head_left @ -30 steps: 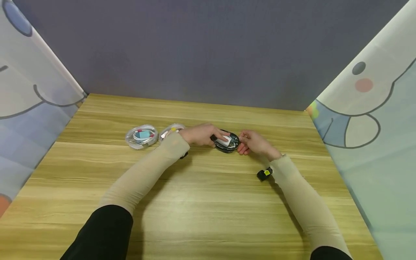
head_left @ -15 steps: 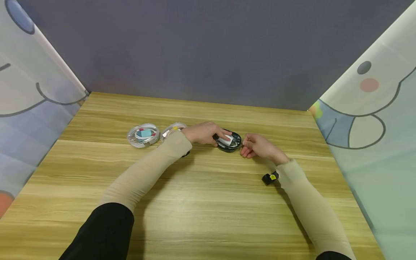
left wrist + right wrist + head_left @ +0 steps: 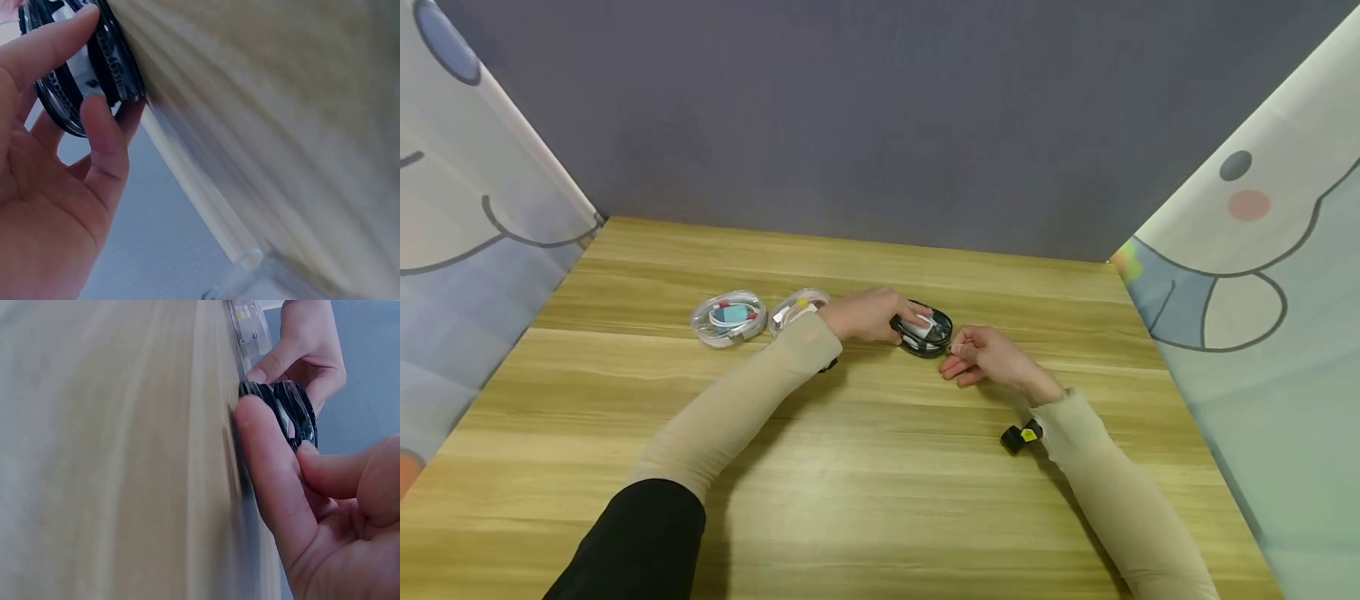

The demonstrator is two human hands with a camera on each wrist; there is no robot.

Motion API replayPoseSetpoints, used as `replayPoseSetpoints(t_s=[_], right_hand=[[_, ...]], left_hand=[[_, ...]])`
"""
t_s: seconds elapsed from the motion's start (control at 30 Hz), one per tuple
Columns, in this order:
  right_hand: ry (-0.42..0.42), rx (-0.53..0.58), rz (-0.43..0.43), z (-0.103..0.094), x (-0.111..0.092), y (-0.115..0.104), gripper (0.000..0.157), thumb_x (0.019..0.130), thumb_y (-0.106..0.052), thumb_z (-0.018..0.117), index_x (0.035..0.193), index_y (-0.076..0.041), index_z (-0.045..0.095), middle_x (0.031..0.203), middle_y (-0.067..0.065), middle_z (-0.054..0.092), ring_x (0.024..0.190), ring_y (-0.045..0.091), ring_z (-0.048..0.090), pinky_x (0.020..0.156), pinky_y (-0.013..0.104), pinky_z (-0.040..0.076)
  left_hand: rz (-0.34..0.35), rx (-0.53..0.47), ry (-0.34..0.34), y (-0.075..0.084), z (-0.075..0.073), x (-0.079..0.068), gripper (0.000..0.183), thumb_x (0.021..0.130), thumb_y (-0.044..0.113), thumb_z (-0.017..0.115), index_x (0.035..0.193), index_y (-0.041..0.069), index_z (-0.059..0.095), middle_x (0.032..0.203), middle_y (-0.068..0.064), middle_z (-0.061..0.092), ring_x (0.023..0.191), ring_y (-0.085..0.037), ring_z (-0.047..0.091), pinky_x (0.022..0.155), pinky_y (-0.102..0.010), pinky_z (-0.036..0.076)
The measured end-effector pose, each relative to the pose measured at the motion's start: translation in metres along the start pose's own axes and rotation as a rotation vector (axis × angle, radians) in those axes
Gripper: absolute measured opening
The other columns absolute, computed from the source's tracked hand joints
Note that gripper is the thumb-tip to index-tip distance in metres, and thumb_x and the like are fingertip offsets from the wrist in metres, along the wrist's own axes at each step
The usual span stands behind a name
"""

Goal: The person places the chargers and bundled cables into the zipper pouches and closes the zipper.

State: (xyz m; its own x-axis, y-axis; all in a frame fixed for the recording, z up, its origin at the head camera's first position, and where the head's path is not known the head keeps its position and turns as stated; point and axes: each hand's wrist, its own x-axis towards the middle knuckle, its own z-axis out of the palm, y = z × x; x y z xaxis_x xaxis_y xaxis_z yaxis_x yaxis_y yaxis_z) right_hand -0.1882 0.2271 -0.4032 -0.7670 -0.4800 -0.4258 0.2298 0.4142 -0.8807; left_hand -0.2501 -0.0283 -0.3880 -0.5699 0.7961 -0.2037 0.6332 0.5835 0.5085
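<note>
A clear-topped oval case with a black rim (image 3: 931, 343) lies at the table's middle. White and dark contents show through its top. Zipper teeth run along its side (image 3: 111, 65) in the left wrist view. My left hand (image 3: 868, 315) grips the case from its left, with fingers over the top and round the side. At the case's near right edge, my right hand (image 3: 988, 358) pinches the zipper pull between thumb and finger; the fingertips mostly hide the pull. The right wrist view shows the right thumb (image 3: 334, 474) close against the black case (image 3: 294, 412).
Two clear oval cases stand left of my left hand: one (image 3: 703, 321) with a white cable and blue label, another (image 3: 820, 298) with a pale cable, partly behind my sleeve. A grey panel (image 3: 865, 125) rises behind the wooden table (image 3: 865, 500).
My right hand has moved from the case's right end toward its near right edge, pulling along the rim. My left hand keeps its hold on the case, nearly still.
</note>
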Motion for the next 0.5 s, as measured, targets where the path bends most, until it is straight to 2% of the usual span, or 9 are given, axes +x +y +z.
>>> replayPoseSetpoints(t_s=[0.2, 0.4, 0.5], right_hand=[[0.094, 0.043, 0.020, 0.002, 0.001, 0.002, 0.018, 0.106, -0.006, 0.040, 0.112, 0.008, 0.050, 0.109, 0.023, 0.069, 0.095, 0.026, 0.070, 0.077, 0.036, 0.058], [0.169, 0.090, 0.026, -0.001, 0.008, 0.003, 0.021, 0.107, -0.008, 0.039, 0.117, 0.009, 0.046, 0.107, 0.024, 0.069, 0.090, 0.023, 0.071, 0.075, 0.034, 0.059], [0.188, 0.141, 0.036, -0.002, 0.013, 0.005, 0.021, 0.108, -0.009, 0.037, 0.119, 0.008, 0.044, 0.105, 0.022, 0.070, 0.087, 0.021, 0.072, 0.074, 0.033, 0.059]], left_hand=[[0.010, 0.001, 0.039, -0.001, 0.004, -0.003, 0.058, 0.089, 0.014, 0.077, 0.141, 0.027, 0.057, 0.155, 0.014, 0.037, 0.141, -0.020, 0.038, 0.107, -0.031, 0.039], [0.015, 0.020, 0.067, -0.004, 0.004, -0.006, 0.065, 0.087, 0.018, 0.080, 0.145, 0.026, 0.053, 0.164, 0.003, 0.020, 0.144, -0.029, 0.032, 0.110, -0.039, 0.037], [-0.009, 0.043, 0.085, -0.005, 0.004, -0.008, 0.065, 0.087, 0.018, 0.080, 0.146, 0.026, 0.053, 0.164, -0.005, 0.022, 0.143, -0.031, 0.033, 0.110, -0.040, 0.037]])
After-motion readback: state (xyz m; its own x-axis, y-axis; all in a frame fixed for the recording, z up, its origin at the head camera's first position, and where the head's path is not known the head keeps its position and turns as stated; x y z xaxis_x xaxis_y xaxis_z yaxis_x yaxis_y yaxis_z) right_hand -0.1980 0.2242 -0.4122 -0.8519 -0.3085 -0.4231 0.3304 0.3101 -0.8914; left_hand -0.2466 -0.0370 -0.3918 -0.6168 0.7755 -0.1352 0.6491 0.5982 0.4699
